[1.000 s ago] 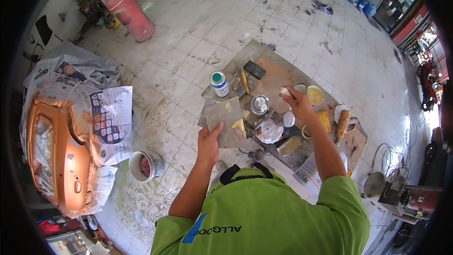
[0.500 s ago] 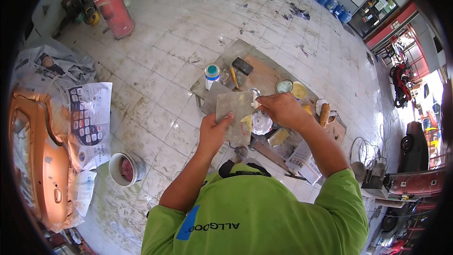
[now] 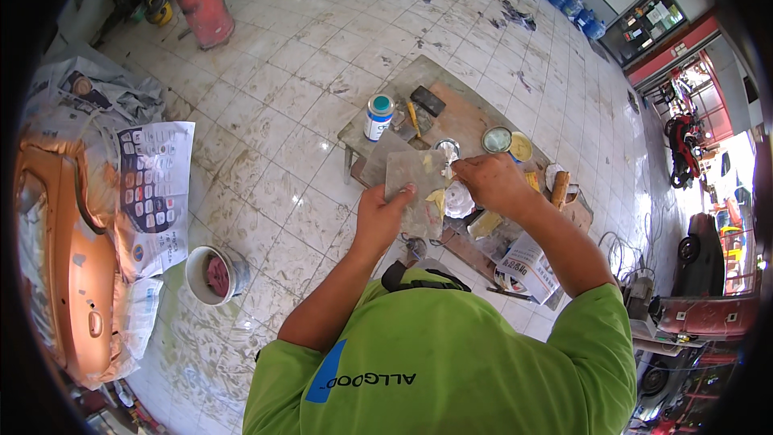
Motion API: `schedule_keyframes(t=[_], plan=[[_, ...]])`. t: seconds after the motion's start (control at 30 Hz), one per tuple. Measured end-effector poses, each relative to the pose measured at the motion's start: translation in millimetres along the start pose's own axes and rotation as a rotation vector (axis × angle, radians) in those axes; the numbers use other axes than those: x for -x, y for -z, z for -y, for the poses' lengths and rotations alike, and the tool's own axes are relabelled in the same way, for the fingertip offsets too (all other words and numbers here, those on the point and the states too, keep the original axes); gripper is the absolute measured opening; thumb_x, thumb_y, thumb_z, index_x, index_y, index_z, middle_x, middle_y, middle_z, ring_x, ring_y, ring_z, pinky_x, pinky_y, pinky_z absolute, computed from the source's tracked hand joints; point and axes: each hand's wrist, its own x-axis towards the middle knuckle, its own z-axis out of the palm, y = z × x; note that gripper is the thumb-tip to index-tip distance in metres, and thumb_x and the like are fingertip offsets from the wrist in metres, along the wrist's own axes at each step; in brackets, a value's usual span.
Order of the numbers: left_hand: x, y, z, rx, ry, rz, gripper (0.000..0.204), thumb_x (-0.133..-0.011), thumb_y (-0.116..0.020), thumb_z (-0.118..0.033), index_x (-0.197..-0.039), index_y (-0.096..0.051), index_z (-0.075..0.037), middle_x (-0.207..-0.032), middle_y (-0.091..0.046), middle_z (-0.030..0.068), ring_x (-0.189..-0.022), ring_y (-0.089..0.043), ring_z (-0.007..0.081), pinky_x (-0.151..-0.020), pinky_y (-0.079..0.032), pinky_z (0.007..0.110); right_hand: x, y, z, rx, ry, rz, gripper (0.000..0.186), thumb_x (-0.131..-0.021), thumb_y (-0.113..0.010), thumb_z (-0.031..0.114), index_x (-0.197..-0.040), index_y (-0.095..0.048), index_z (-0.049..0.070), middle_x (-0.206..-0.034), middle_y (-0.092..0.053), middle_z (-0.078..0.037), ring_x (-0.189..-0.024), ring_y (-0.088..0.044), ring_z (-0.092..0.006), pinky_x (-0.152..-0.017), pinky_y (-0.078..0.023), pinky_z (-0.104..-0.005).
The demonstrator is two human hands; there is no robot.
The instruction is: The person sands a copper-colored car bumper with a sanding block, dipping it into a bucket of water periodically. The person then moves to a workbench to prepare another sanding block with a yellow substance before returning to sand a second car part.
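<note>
My left hand [image 3: 383, 213] grips a flat translucent sheet [image 3: 412, 193] by its left side, thumb on top. A dab of yellowish paste [image 3: 436, 197] sits near the sheet's right edge. My right hand [image 3: 491, 184] is closed at that edge with fingertips pinched. A small silvery piece shows by the fingertips, but its kind is unclear. Under the hands stands a low bench [image 3: 419, 72]. A second grey sheet [image 3: 378, 159] lies partly behind the held one. Beyond it are a can with a green cap [image 3: 378, 117], a yellow-handled tool [image 3: 414, 118] and a dark block [image 3: 427, 100].
On the bench are an open round tin [image 3: 497, 139], a yellow-filled container [image 3: 521, 147], a brown roll [image 3: 560, 191] and folded printed paper [image 3: 527, 266]. A white bucket [image 3: 211, 275] stands left, near an orange vehicle panel [image 3: 76, 274]. A red pillar [image 3: 196, 0] rises behind.
The view has shifted, so the bench and hands appear farther right. Both hands keep nearly the same hold, with the right still at the sheet's edge.
</note>
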Motion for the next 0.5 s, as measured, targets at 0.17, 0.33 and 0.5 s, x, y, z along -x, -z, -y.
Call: schedule_keyframes(t=[0.17, 0.33, 0.5], plan=[[-7, 10, 13, -0.068, -0.03, -0.015, 0.024, -0.097, -0.07, -0.019, -0.102, -0.075, 0.004, -0.084, -0.073, 0.0049, -0.074, -0.064, 0.0094, -0.067, -0.051, 0.029, -9, 0, 2, 0.075, 0.013, 0.072, 0.015, -0.081, -0.065, 0.012, -0.095, -0.066, 0.009, -0.087, -0.073, -0.007, -0.079, -0.073, -0.03, -0.069, -0.058, -0.0427], [-11, 6, 23, -0.151, -0.005, -0.024, 0.027, -0.097, -0.07, -0.023, -0.1, -0.074, 0.004, -0.075, -0.07, 0.0038, -0.067, -0.061, 0.0108, -0.062, -0.049, 0.032, -14, 1, -2, 0.169, 0.082, 0.178, 0.016, -0.081, -0.066, 0.012, -0.096, -0.068, 0.008, -0.087, -0.073, -0.007, -0.082, -0.074, -0.0283, -0.069, -0.058, -0.0416], [-17, -17, 25, -0.446, 0.046, 0.052, 0.029, -0.098, -0.071, -0.023, -0.103, -0.073, 0.005, -0.083, -0.073, 0.0039, -0.065, -0.064, 0.0096, -0.057, -0.051, 0.029, -7, -9, -12, 0.249, 0.138, 0.34, 0.009, -0.082, -0.068, 0.014, -0.085, -0.073, 0.007, -0.084, -0.074, -0.008, -0.081, -0.074, -0.0281, -0.067, -0.058, -0.0417]])
